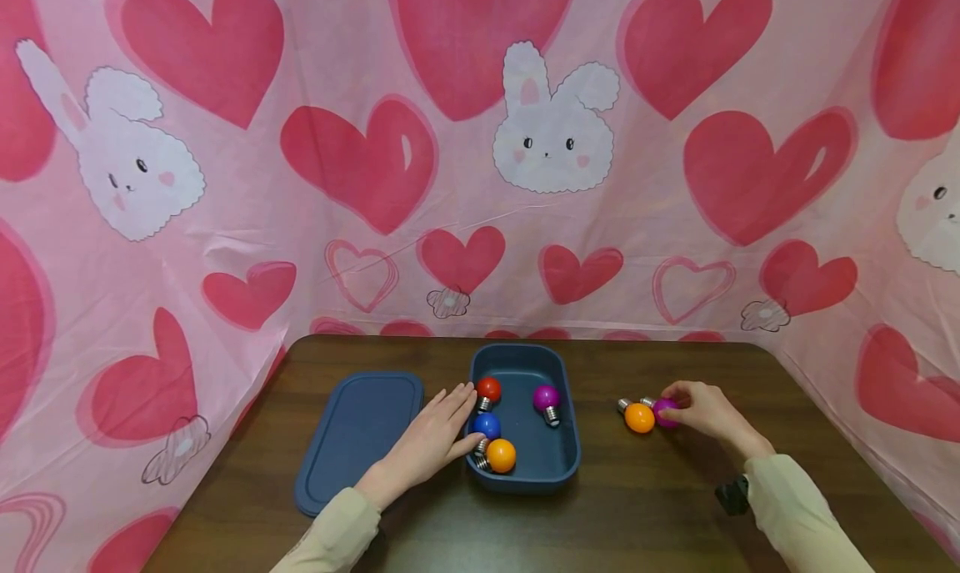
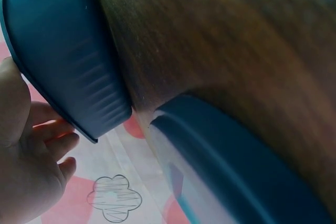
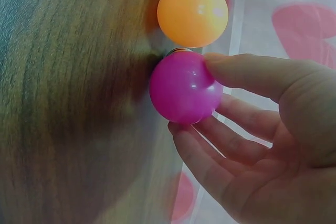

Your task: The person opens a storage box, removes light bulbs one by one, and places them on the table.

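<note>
Between the thumb and fingertips of my right hand is a purple light bulb, low over the table at its right side. An orange light bulb lies right beside it on the wood. My left hand rests with straight fingers along the left rim of a dark blue box. Inside the box, a red bulb, a blue bulb and an orange bulb line the left wall. Another purple bulb lies toward the box's right side.
A dark blue lid lies flat on the brown wooden table, left of the box and close to my left forearm. Behind the table hangs a pink cloth printed with hearts and rabbits.
</note>
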Demonstrator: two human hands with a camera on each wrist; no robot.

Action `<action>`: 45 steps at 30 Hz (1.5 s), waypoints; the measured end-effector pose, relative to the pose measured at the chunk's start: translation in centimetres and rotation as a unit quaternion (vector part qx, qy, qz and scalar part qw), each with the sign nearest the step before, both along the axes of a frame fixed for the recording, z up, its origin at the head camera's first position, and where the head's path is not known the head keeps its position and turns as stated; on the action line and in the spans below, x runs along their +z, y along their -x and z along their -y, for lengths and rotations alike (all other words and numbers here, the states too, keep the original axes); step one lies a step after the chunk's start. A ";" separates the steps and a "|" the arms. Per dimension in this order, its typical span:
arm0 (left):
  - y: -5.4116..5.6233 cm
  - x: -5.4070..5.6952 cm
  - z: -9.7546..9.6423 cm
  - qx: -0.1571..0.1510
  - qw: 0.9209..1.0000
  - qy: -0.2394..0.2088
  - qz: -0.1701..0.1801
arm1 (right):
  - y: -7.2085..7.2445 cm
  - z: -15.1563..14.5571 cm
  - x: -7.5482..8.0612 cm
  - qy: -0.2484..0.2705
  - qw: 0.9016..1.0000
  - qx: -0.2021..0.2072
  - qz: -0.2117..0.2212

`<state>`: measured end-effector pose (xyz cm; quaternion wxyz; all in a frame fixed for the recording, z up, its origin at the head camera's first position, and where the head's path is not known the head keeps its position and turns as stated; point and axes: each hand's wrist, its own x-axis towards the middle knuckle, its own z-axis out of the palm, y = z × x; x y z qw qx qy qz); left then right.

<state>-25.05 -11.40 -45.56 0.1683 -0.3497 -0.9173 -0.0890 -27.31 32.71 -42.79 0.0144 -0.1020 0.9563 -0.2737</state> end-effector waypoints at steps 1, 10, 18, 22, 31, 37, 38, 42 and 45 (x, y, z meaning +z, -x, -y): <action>0.0 0.0 0.0 0.000 1.000 0.000 0.000 | 0.0 0.0 0.0 0.002 1.000 -0.002 0.001; 0.0 0.1 0.0 -0.006 1.000 -0.002 -0.006 | -0.2 0.0 0.1 0.006 1.000 0.001 0.007; 0.1 0.1 0.0 -0.005 1.000 0.001 -0.002 | 0.0 -0.2 0.2 -0.001 1.000 0.003 0.001; 0.1 0.0 0.0 -0.004 1.000 0.001 -0.003 | 0.0 -0.3 0.3 -0.005 1.000 0.005 0.000; 0.2 0.0 0.0 -0.002 1.000 0.002 -0.001 | 0.0 -0.6 0.5 -0.009 1.000 0.002 0.004; 0.2 0.1 0.0 -0.002 1.000 0.003 0.005 | 0.1 -0.6 0.5 -0.009 1.000 0.004 -0.002; 0.2 0.1 0.0 -0.002 1.000 0.003 0.005 | 0.1 -0.6 0.5 -0.007 1.000 0.004 -0.002; 0.2 0.1 -0.1 0.000 1.000 0.003 0.008 | 0.1 -0.6 0.7 -0.002 1.000 0.005 -0.003; 0.1 0.1 -0.1 0.002 1.000 0.003 0.009 | 0.1 -0.6 0.9 -0.002 1.000 0.007 -0.009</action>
